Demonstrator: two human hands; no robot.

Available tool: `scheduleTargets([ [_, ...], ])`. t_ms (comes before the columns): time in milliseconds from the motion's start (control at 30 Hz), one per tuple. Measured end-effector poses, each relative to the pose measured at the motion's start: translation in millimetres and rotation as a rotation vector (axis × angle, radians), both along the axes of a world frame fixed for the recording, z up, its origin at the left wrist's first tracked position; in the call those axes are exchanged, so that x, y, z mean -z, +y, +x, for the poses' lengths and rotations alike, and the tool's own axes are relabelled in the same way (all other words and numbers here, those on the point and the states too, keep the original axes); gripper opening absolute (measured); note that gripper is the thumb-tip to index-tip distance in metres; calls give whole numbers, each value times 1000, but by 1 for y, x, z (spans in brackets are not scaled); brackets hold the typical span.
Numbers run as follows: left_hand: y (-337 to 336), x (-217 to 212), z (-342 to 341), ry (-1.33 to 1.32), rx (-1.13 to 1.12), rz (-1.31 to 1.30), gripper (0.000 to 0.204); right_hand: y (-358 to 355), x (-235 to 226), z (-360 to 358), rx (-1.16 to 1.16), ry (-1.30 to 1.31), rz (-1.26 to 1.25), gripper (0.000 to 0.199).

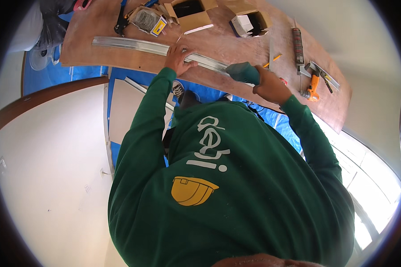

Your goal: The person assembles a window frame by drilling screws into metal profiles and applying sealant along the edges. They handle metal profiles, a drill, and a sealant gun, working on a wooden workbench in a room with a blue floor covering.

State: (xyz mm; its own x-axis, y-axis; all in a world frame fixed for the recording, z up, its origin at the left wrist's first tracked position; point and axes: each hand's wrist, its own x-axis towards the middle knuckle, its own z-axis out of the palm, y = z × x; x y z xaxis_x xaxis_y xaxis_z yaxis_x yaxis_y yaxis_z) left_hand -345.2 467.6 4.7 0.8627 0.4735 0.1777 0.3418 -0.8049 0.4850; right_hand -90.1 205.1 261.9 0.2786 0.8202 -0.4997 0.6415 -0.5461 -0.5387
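Left hand [178, 58] pressed flat-ish on long metal channel [133, 44], fingers curled over its top, pinning it to plywood board [236, 40]. Right hand [269, 84] clenched round teal power tool [243, 72], sitting on the channel just right of left hand. Channel looks light, stiff, thin-walled, slippery, edges likely sharp; grip mid-length by the web

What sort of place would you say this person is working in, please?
Probably a room under renovation, used as a makeshift workshop: a plywood worktop carrying a long metal strip, a caulking gun and open cardboard boxes, with blue plastic sheeting covering the floor.
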Motion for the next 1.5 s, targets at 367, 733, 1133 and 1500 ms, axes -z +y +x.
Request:
scheduleTargets([
  [367, 88, 20, -55, -149, -292, 149, 48, 62, -29, -1, 170, 320, 47, 67],
  [733, 128, 26, -82, -172, -342, 111, 49, 144, -16, -61, 90, 365, 124, 74],
  [1133, 126, 27, -84, -256, -351, 100, 52, 228, 8, -106, 31, 318, -29, 78],
  [1500, 127, 26, -86, -196, -368, 64, 51, 236, 11, -117, 27, 294, 21, 73],
])
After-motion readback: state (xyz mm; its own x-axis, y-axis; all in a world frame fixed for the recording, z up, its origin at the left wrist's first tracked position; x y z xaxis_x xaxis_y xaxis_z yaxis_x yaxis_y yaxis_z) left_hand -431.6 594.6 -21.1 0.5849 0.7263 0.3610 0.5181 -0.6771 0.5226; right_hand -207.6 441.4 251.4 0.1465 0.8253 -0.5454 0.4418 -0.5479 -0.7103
